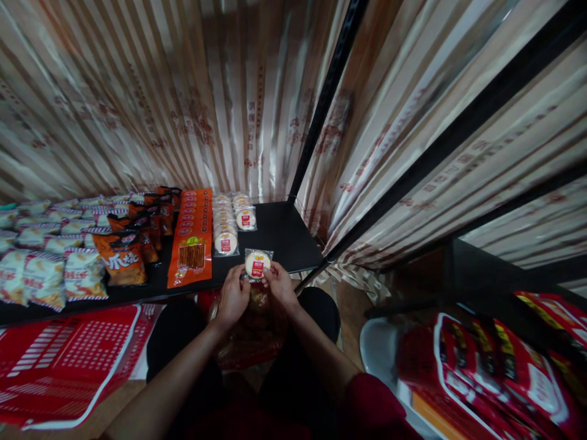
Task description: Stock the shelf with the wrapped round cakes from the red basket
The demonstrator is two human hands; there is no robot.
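Note:
A round white cracker in a clear wrapper with a red and yellow label, the packaged cracker, is held up in front of the black shelf. My left hand pinches its left lower edge. On the opposite side, my right hand grips the lower right corner with the thumb on the front. Beyond my hands, similar packaged crackers lie overlapped in a long row. A shorter row of packaged crackers sits to the right of it. Left of these lies a flat orange snack packet.
Orange-black snack bags and white snack bags fill the shelf's left. A red basket stands below it. Between my knees is a bag of packets. Red packages lie at lower right. Black shelf posts rise before curtains.

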